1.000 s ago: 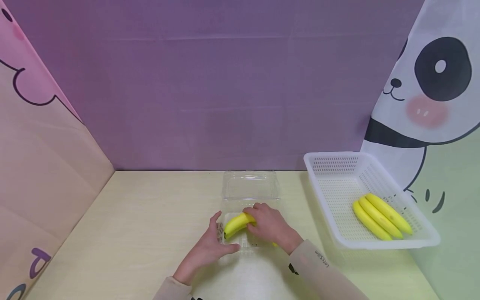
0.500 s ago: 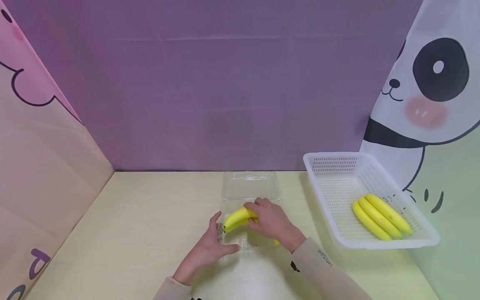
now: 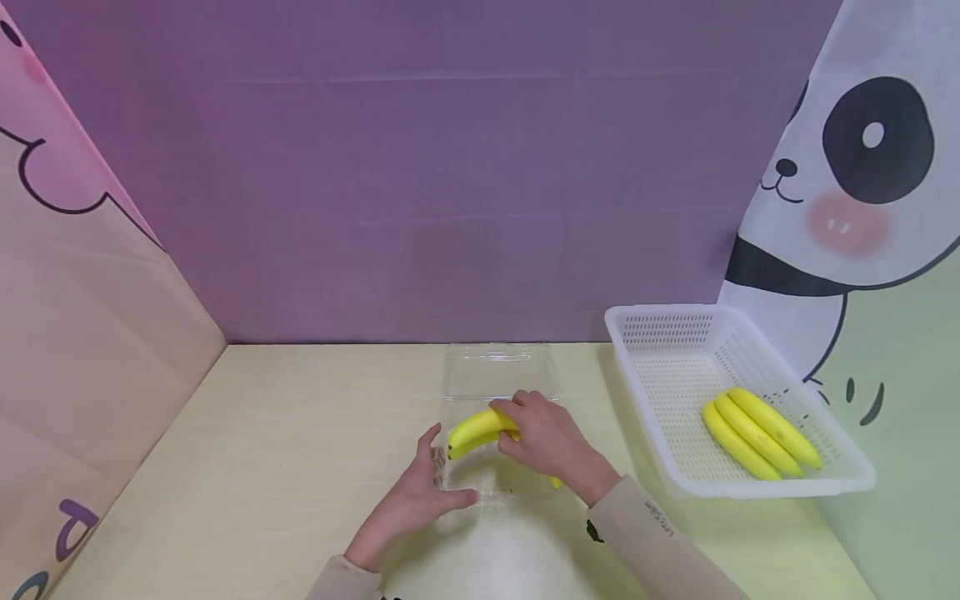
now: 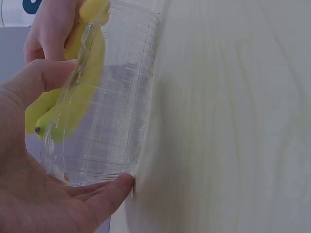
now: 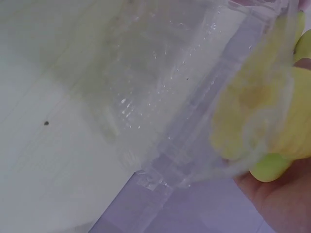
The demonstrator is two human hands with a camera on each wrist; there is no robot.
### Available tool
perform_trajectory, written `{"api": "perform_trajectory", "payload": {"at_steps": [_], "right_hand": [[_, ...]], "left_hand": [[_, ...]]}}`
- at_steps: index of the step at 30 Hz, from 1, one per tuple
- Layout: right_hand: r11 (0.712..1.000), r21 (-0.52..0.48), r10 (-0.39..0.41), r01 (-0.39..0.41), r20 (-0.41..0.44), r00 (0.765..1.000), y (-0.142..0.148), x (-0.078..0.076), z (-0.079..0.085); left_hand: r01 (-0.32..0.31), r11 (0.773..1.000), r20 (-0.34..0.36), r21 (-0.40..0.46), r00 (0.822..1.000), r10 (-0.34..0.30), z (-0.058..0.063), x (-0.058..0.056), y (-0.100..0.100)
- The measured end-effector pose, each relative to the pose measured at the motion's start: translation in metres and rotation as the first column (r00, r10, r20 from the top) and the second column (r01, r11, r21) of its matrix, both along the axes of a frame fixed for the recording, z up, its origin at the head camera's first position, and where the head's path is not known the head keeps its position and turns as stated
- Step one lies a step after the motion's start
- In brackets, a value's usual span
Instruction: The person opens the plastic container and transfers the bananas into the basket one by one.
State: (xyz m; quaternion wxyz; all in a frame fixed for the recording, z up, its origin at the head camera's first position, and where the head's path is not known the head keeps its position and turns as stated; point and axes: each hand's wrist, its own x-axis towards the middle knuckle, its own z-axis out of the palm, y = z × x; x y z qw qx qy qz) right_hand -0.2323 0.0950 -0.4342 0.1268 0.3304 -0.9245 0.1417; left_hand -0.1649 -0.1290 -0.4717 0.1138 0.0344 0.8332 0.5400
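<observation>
A clear plastic clamshell box lies on the table, its lid folded back away from the person. My left hand holds the box's left end; in the left wrist view its thumb lies on the rim and its fingers reach round the lower end. Over the box, my right hand grips a bunch of yellow bananas from above, fingers curled round the middle. One end of the bunch points left, and a small yellow end shows below the right wrist. Through the clear wall in the right wrist view, the bananas look blurred.
A white perforated basket stands to the right on the pale wooden table, with more bananas in it. A purple cloth closes the back, and printed cloths flank both sides.
My right hand has risen a little and shifted slightly right, and the bananas have lifted with it. My left hand has stayed on the box.
</observation>
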Motion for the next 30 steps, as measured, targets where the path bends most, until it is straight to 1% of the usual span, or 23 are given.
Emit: {"api": "perform_trajectory", "payload": {"at_steps": [7,13,16,25,30], "right_hand": [[1.0,-0.008,-0.002,0.002,-0.014,1.0,0.005,0.004,0.005],[1.0,0.007,-0.004,0.005,-0.043,0.999,0.01,0.005,0.007],[1.0,0.0,-0.003,0.003,-0.057,0.998,0.013,0.006,0.01],[1.0,-0.03,-0.008,0.006,-0.056,0.998,0.02,0.01,0.017],[0.999,-0.044,-0.024,0.02,-0.089,0.996,0.026,0.013,0.021]], "left_hand": [[-0.009,1.0,0.0,-0.007,1.0,0.009,-0.001,-0.001,0.0],[-0.004,1.0,0.003,-0.01,1.0,0.004,0.0,0.0,0.001],[-0.005,1.0,0.005,-0.018,1.0,0.005,0.001,0.0,0.001],[-0.01,1.0,-0.001,-0.017,1.0,0.01,0.001,-0.002,0.0],[-0.01,1.0,-0.003,-0.011,1.0,0.01,0.002,-0.001,0.001]]}}
